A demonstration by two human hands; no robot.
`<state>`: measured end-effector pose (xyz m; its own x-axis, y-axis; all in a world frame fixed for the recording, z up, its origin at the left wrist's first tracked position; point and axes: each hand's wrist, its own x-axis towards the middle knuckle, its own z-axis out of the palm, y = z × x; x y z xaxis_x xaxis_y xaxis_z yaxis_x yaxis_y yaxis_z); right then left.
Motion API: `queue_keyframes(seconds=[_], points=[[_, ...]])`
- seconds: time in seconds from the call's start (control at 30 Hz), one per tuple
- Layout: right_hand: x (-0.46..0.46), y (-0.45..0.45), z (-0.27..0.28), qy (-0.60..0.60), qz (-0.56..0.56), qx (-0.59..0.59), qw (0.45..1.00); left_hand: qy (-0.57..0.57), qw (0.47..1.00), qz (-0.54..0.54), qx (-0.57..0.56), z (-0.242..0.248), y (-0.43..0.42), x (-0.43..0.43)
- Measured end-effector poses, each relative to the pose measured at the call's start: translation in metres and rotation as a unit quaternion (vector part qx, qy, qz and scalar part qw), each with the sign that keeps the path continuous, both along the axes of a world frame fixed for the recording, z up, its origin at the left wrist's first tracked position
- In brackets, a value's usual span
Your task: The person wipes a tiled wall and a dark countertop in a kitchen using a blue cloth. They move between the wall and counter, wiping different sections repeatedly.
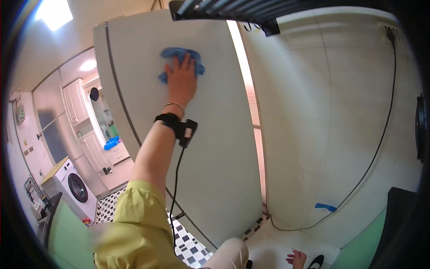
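My left hand (pixel 182 80) presses a blue cloth (pixel 198 62) flat against the upper part of a large pale grey panel (pixel 215 141), which looks like the side of a refrigerator. The fingers are spread over the cloth. A black strap with a small black device (pixel 188 133) and a cable sits on that wrist, beside a bracelet. Low in the picture, at the right, my right hand (pixel 297 259) is held away from the panel with its fingers loosely bent and nothing seen in it.
A power cord (pixel 379 144) runs down the tiled wall (pixel 295 117) from a socket, past blue tape (pixel 325 206). A black slatted rack (pixel 228 10) juts in overhead. At the left are a washing machine (pixel 78 188), green cabinet (pixel 69 228) and checkered floor (pixel 109 203).
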<state>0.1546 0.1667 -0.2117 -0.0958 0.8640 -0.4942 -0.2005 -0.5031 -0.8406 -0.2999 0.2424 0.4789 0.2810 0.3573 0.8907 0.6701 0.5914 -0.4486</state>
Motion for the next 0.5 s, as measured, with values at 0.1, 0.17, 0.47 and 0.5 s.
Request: queue_keyframes(seconds=[0.1, 0.17, 0.47, 0.5], points=[[0.003, -0.009, 0.007, 0.012, -0.029, 0.019, 0.999, 0.031, 0.992, 0.026, -0.123, -0.079, 0.051, 0.008], [0.001, -0.008, 0.034, 0.012, -0.04, 0.02, 0.999, 0.048, 0.971, 0.031, -0.232, -0.15, 0.066, 0.015], [0.0, -0.006, 0.043, 0.041, -0.039, 0.001, 0.998, 0.1, 0.957, -0.011, -0.273, -0.236, 0.074, -0.011], [-0.001, 0.0, 0.052, 0.044, -0.036, 0.015, 0.998, 0.093, 0.967, 0.02, -0.236, -0.194, 0.084, 0.014]])
